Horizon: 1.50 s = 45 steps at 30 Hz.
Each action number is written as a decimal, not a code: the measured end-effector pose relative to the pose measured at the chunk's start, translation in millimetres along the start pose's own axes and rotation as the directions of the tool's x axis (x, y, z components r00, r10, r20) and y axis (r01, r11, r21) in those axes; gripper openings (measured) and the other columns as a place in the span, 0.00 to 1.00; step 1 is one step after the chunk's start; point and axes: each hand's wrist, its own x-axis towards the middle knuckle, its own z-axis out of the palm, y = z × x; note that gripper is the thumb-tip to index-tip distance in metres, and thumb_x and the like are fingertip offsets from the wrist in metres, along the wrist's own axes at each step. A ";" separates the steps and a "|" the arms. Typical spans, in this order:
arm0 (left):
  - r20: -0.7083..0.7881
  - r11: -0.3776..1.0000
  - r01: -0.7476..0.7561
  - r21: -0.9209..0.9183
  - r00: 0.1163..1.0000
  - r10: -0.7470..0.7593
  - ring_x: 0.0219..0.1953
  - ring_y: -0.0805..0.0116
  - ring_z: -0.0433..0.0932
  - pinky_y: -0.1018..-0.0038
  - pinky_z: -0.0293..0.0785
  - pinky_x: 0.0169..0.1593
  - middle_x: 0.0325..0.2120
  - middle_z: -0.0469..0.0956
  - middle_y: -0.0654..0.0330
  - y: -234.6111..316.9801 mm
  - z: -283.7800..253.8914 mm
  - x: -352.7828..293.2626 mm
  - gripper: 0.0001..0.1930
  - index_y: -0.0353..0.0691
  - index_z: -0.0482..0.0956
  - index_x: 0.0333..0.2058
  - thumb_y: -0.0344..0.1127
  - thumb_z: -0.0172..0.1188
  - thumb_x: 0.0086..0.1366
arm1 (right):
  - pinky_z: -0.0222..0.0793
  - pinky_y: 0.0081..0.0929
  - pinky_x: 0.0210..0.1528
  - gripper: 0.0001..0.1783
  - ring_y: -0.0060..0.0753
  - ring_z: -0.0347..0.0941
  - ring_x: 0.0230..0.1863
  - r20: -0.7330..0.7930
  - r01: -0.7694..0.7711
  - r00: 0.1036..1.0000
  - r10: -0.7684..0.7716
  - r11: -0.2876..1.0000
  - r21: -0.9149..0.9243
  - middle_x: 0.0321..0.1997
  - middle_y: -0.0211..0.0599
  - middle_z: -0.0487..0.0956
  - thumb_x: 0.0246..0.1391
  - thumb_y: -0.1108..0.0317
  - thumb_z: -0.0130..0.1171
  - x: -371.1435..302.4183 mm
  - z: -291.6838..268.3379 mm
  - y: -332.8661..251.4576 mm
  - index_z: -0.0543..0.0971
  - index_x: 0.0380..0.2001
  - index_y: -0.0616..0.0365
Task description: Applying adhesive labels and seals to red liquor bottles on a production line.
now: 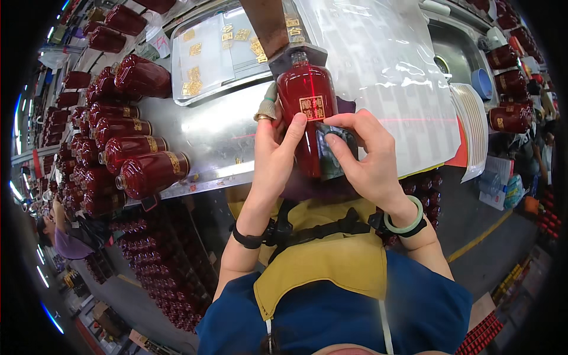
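A glossy dark-red bottle (299,83) lies with its neck toward a grey metal holder (317,54), its base toward me. Gold characters in a square patch (312,107) sit on its face, and a red light line runs along it. My left hand (273,148) grips the bottle's left side, thumb on the front beside the patch; a beige finger cover (266,109) shows on one finger. In my right hand (376,155), thumb and fingers pinch a dark, shiny flat piece (329,155) against the bottle's lower right; its kind is unclear.
A tray (177,71) with gold character pieces on clear sheets stands at the far left. Several red bottles (155,173) line the table's left side. White sheeting (390,77) covers the right side, near a sink (452,41) with a blue bowl (482,84). A brown post (264,23) rises behind the holder.
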 end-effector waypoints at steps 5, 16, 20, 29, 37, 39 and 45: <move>0.002 1.000 0.002 -0.017 1.000 -0.002 0.63 0.64 0.72 0.65 0.69 0.66 0.63 0.71 0.51 -0.7 0.0 1.3 0.29 0.32 0.59 0.69 0.32 0.58 0.75 | 0.73 0.30 0.38 0.11 0.37 0.77 0.35 0.005 -0.001 1.000 0.001 1.000 -0.022 0.34 0.39 0.77 0.56 0.77 0.66 -1.5 1.3 0.0 0.82 0.44 0.62; -0.005 1.000 0.019 -0.006 1.000 -0.019 0.66 0.66 0.70 0.68 0.67 0.69 0.67 0.69 0.51 9.2 -6.6 18.8 0.32 0.30 0.53 0.73 0.39 0.53 0.79 | 0.68 0.15 0.46 0.12 0.12 0.72 0.40 0.104 -0.263 0.965 0.242 0.850 0.457 0.39 0.24 0.79 0.70 0.70 0.56 33.4 -30.8 23.4 0.80 0.52 0.64; 0.015 1.000 0.006 -0.019 1.000 -0.006 0.61 0.66 0.74 0.69 0.74 0.63 0.62 0.72 0.49 7.6 -1.2 23.6 0.36 0.31 0.54 0.72 0.34 0.62 0.74 | 0.65 0.14 0.38 0.17 0.10 0.67 0.35 0.211 -0.368 0.929 0.305 0.826 0.426 0.33 0.21 0.75 0.63 0.61 0.69 31.6 -10.0 35.7 0.77 0.46 0.62; -0.016 0.999 0.017 -0.029 1.000 -0.017 0.61 0.65 0.75 0.69 0.74 0.62 0.61 0.72 0.49 4.7 0.0 24.3 0.36 0.31 0.55 0.72 0.34 0.63 0.72 | 0.59 0.15 0.31 0.20 0.10 0.60 0.30 0.171 -0.388 0.921 0.349 0.857 0.340 0.27 0.17 0.67 0.57 0.61 0.75 32.7 0.9 40.4 0.75 0.41 0.59; -0.021 1.000 0.001 -0.022 1.000 -0.001 0.60 0.66 0.75 0.69 0.75 0.62 0.61 0.72 0.50 5.5 0.8 23.4 0.35 0.32 0.56 0.72 0.34 0.62 0.73 | 0.60 0.15 0.32 0.20 0.11 0.60 0.30 0.178 -0.404 0.914 0.364 0.852 0.333 0.27 0.17 0.67 0.56 0.61 0.75 32.6 1.2 39.2 0.75 0.40 0.59; -0.026 0.999 -0.001 -0.035 1.000 0.000 0.60 0.66 0.75 0.69 0.75 0.62 0.61 0.72 0.50 5.0 1.2 23.1 0.35 0.32 0.56 0.72 0.34 0.62 0.73 | 0.60 0.15 0.32 0.20 0.11 0.59 0.31 0.172 -0.401 0.916 0.363 0.848 0.345 0.28 0.17 0.67 0.56 0.61 0.75 32.7 1.5 39.3 0.75 0.40 0.58; -0.032 1.000 -0.001 -0.027 0.999 0.000 0.61 0.66 0.75 0.69 0.74 0.62 0.61 0.72 0.51 4.2 1.4 23.2 0.35 0.32 0.57 0.72 0.34 0.62 0.73 | 0.59 0.15 0.33 0.19 0.11 0.59 0.31 0.168 -0.397 0.918 0.360 0.850 0.347 0.28 0.17 0.66 0.56 0.61 0.75 32.4 2.2 40.5 0.75 0.40 0.58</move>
